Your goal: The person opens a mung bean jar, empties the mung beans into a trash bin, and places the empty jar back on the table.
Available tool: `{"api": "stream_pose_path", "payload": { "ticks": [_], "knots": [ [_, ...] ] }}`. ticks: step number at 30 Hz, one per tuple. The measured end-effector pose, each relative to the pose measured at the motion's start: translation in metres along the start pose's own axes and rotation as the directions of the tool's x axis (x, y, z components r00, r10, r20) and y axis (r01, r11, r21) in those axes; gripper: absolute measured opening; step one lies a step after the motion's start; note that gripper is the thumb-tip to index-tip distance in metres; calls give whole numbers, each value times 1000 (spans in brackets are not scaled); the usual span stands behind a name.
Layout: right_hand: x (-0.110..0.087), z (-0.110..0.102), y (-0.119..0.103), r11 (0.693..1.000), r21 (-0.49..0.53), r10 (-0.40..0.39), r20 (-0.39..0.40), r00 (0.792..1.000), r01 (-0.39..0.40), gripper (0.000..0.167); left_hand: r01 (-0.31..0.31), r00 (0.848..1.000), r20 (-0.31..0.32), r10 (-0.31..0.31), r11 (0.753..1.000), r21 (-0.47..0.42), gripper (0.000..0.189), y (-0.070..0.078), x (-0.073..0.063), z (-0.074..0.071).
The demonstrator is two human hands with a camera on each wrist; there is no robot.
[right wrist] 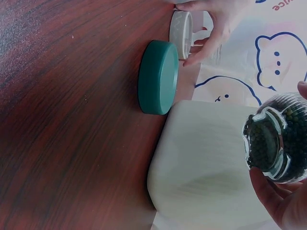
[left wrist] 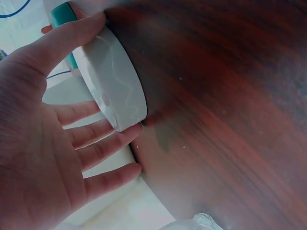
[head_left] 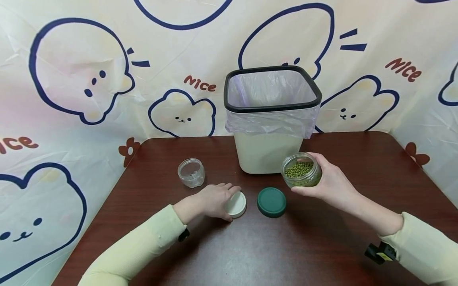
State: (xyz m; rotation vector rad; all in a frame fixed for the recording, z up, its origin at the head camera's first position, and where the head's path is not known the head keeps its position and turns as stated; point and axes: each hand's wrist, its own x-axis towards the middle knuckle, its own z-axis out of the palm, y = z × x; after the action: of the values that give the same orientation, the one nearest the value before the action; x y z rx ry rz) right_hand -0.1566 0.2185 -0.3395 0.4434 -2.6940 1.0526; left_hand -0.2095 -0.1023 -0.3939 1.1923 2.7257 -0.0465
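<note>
My right hand (head_left: 330,180) grips a clear jar (head_left: 302,180) with green mung beans (head_left: 298,169) in it. This jar has no lid on and is held up off the table, in front of the bin, its mouth tilted toward the head camera. A white lid (head_left: 236,204) lies on the table with my left hand (head_left: 217,200) around its edge. In the left wrist view the thumb (left wrist: 88,29) is at one side of this lid and the fingertips are at the other. Between the two hands sits a green lid (head_left: 271,202), flat on the table.
A smaller clear jar (head_left: 191,173) without a lid stands at the left of the brown table (head_left: 250,254). Behind the lids is a cream bin (head_left: 268,153) with a black rim and a plastic liner (head_left: 272,124). A printed cloth (head_left: 179,59) hangs around the table.
</note>
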Motion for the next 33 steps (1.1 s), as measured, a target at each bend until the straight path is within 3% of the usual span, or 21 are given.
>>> {"api": "stream_pose_path", "payload": {
  "ticks": [6,11,16,18,20,22,24,28,31,33],
  "knots": [
    [-1,0,0,1000,12,8,3,1000,-8,85,18,999,39,-17,999,-29,93,-1,-1,-4],
    [-2,-3,2,1000,12,28,-9,1000,-28,86,35,999,3,-35,996,-88,94,-6,-2,-12],
    [-3,-7,3,999,3,52,-20,998,-52,87,-10,989,-146,-10,991,-133,81,-16,-3,-27],
    [-3,-9,3,999,-2,53,-27,998,-53,87,-42,971,-240,8,990,-137,73,-20,-2,-35],
    [-3,-11,3,999,-7,51,-36,998,-51,86,-74,938,-345,22,988,-138,66,-23,0,-44],
    [-3,-12,4,999,-12,50,-45,998,-50,85,-113,884,-465,44,986,-123,58,-25,3,-53],
    [-3,-14,4,999,-13,49,-52,997,-50,85,-157,808,-585,70,983,-99,51,-26,6,-63],
    [-3,-18,3,999,-4,54,-54,997,-54,85,-251,607,-785,123,967,-43,35,-28,11,-83],
    [-3,-21,3,998,-1,65,-50,997,-65,86,-303,461,-874,150,953,4,25,-27,15,-99],
    [-2,-24,3,997,0,78,-46,996,-78,87,-316,377,-911,165,948,41,22,-27,18,-110]
  ]
}}
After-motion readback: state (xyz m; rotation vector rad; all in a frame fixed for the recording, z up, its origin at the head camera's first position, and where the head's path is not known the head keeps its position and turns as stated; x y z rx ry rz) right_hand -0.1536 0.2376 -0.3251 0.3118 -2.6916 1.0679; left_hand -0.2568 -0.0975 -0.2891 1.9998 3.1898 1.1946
